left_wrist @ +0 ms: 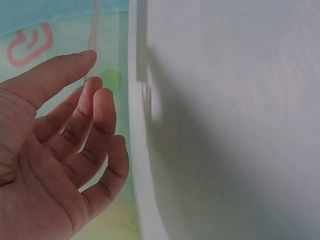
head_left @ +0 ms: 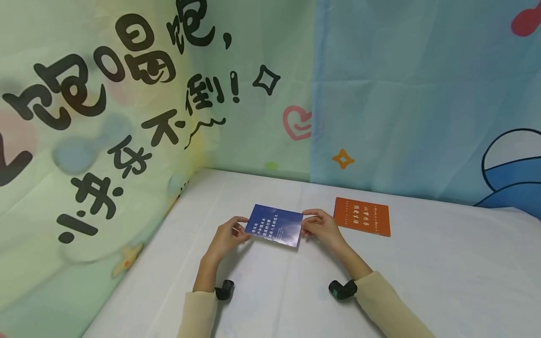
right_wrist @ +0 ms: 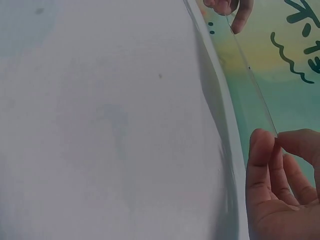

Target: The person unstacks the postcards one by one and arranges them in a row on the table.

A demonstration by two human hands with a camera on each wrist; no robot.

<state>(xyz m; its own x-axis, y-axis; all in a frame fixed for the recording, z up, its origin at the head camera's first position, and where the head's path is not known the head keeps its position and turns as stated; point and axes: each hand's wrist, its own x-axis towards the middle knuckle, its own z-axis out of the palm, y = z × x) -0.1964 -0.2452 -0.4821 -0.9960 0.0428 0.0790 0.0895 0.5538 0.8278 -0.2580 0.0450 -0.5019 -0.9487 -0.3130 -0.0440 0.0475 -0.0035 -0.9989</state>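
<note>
**Two hands hold a blue card above a white table**

Where the head camera looks down, a left hand (head_left: 226, 236) and a right hand (head_left: 322, 226) pinch the short ends of a blue card (head_left: 274, 225) printed with white lettering, held just above the white table (head_left: 444, 272). An orange card (head_left: 362, 216) lies flat near the right hand (apart from it). Cartoon-printed cloth (head_left: 105, 117) hangs behind.

In the left wrist view, the card (left_wrist: 93, 35) shows edge-on, caught between thumb and curled fingers (left_wrist: 92, 100).

In the right wrist view, the card's thin edge (right_wrist: 252, 80) runs from the right hand's fingertips (right_wrist: 262, 145) to the far left hand (right_wrist: 231, 9), both pinching it.
</note>
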